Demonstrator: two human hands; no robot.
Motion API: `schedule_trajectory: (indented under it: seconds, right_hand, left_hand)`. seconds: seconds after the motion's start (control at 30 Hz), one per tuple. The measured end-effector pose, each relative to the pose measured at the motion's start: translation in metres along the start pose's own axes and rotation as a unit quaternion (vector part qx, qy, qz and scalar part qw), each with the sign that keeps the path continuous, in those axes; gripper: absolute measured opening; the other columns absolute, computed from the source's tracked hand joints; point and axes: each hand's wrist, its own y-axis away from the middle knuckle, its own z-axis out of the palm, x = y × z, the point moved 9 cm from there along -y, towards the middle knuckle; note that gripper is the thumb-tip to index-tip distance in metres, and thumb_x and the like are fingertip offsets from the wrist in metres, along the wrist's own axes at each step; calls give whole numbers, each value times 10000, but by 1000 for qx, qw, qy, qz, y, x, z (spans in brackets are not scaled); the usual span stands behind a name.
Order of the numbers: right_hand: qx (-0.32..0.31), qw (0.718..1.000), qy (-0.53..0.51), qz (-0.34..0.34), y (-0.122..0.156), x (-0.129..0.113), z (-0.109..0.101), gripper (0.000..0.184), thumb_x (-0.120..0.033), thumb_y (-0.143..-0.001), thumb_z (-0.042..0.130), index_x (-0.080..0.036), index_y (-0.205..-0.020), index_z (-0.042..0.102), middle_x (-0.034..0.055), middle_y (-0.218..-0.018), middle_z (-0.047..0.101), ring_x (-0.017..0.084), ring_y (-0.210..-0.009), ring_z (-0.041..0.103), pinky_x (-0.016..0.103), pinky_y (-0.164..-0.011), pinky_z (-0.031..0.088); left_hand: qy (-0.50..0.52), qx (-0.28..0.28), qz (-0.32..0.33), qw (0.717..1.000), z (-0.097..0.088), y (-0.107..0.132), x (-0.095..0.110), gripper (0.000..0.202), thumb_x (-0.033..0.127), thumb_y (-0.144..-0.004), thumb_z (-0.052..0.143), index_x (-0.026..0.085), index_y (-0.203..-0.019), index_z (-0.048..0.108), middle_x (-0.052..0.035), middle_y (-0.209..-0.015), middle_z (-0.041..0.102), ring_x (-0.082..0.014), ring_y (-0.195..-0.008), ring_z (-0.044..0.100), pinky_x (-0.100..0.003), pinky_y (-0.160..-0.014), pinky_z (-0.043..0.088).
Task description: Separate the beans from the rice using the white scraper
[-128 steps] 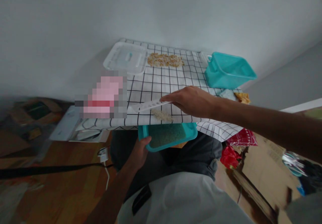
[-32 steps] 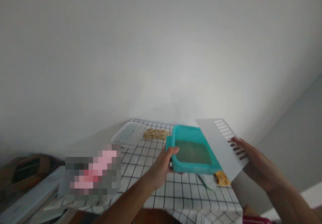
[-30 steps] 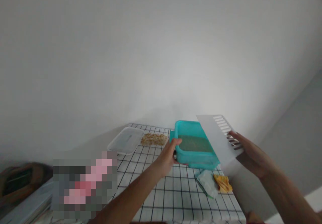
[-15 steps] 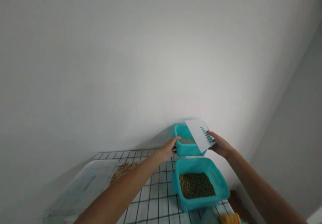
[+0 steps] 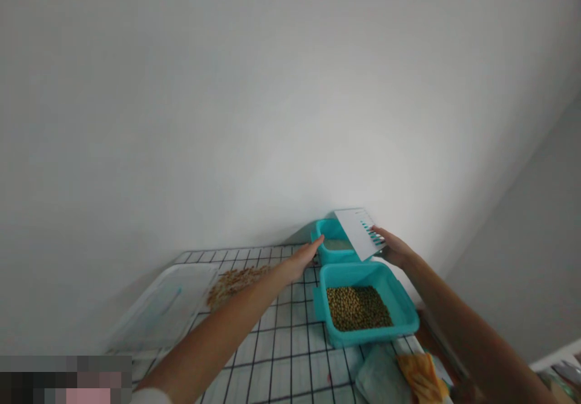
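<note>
At the back of the table is a teal container (image 5: 345, 256) with pale contents. My left hand (image 5: 303, 257) is closed at its left wall, thumb at the rim and the other fingers mostly hidden. My right hand (image 5: 391, 248) pinches a thin white sheet (image 5: 353, 230) by its right edge. The sheet is tilted over the right part of this container and has a row of short teal stripes or slots; I cannot tell which. Nearer to me, a larger teal container (image 5: 367, 335) holds greenish-brown beans or grains (image 5: 356, 308).
Loose tan pieces (image 5: 233, 284) lie on the checked cloth (image 5: 290, 355), beside a translucent white lid or tray (image 5: 167, 301) at left. A pale blue cloth (image 5: 384, 375) and an orange cloth (image 5: 422, 375) lie at the front right edge. White walls stand behind and at right.
The view has tilted down, so more of the cloth shows. The back container now appears closer to the front one. My right hand keeps the sheet over it.
</note>
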Motion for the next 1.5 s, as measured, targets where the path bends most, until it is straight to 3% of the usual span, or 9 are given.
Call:
schedule_trajectory:
  seconds: [0.13, 0.27, 0.37, 0.5, 0.63, 0.77, 1.07, 1.23, 1.5]
  right_hand:
    - [45, 994, 58, -80, 15, -38, 0, 311, -364, -896, 534, -149, -1119, 561, 72, -1085, 599, 171, -897, 604, 369, -765, 517]
    - [53, 972, 128, -189, 38, -94, 34, 350, -497, -848, 541, -186, -999, 594, 39, -927, 646, 155, -795, 599, 277, -685, 487]
    - [2, 947, 214, -239, 48, -124, 92, 395, -541, -826, 536, -184, -980, 608, 41, -861, 668, 155, -728, 590, 266, -637, 459]
    - [-129, 885, 353, -274, 56, -127, 203, 324, -471, -801, 603, -159, -881, 641, 37, -773, 671, 145, -684, 567, 263, -631, 427]
    - [-231, 804, 458, -300, 59, -98, 303, 239, -392, -848, 571, -169, -890, 647, 22, -829, 664, 138, -757, 574, 281, -730, 439]
    - [-276, 733, 541, -307, 48, -65, 358, 286, -375, -892, 534, -144, -1051, 592, 50, -988, 628, 162, -851, 604, 369, -775, 496]
    - [-306, 622, 665, -277, 2, -8, 388, 327, -339, -896, 540, -167, -1174, 545, 86, -1177, 571, 199, -992, 588, 414, -832, 505]
    - [-306, 594, 699, -254, -7, 14, 383, 330, -339, -896, 539, -169, -1179, 542, 86, -1180, 569, 199, -992, 588, 412, -831, 506]
    - [-311, 565, 724, -246, 21, 30, 364, 329, -339, -897, 538, -176, -1183, 541, 85, -1180, 569, 198, -991, 589, 407, -829, 507]
  left_hand:
    - [-39, 69, 24, 997, -27, 25, 12, 562, 660, -747, 497, 227, -1087, 613, -105, -1321, 569, -304, -1189, 496, -427, -883, 453]
    - [-100, 118, 113, 981, -70, 67, 64, 483, 560, -778, 553, 216, -1113, 592, -120, -1315, 556, -271, -1203, 489, -385, -925, 434]
    - [-160, 123, 183, 962, -102, 101, 119, 513, 514, -793, 566, 183, -1184, 550, -140, -1308, 553, -256, -1163, 529, -382, -914, 445]
    - [-258, 115, 246, 927, -141, 134, 167, 702, 441, -721, 682, 217, -1332, 420, -140, -1415, 450, -238, -1177, 514, -358, -898, 451]
    - [-351, 91, 232, 902, -174, 144, 159, 711, 396, -679, 712, 205, -1319, 471, -127, -1238, 608, -219, -992, 604, -356, -826, 473]
    - [-427, 89, 205, 876, -201, 145, 132, 344, 405, -737, 630, 167, -975, 700, -48, -827, 709, -183, -737, 610, -304, -718, 450]
    - [-541, 121, 179, 813, -225, 123, 86, 305, 416, -818, 517, 222, -932, 724, -37, -746, 706, -186, -662, 579, -265, -617, 347]
    - [-583, 99, 179, 786, -220, 116, 72, 336, 398, -864, 460, 259, -1016, 725, -66, -804, 738, -225, -710, 627, -288, -646, 349]
    - [-632, 60, 188, 750, -197, 130, 56, 336, 401, -897, 428, 328, -1076, 703, -46, -823, 756, -223, -752, 661, -283, -663, 377]
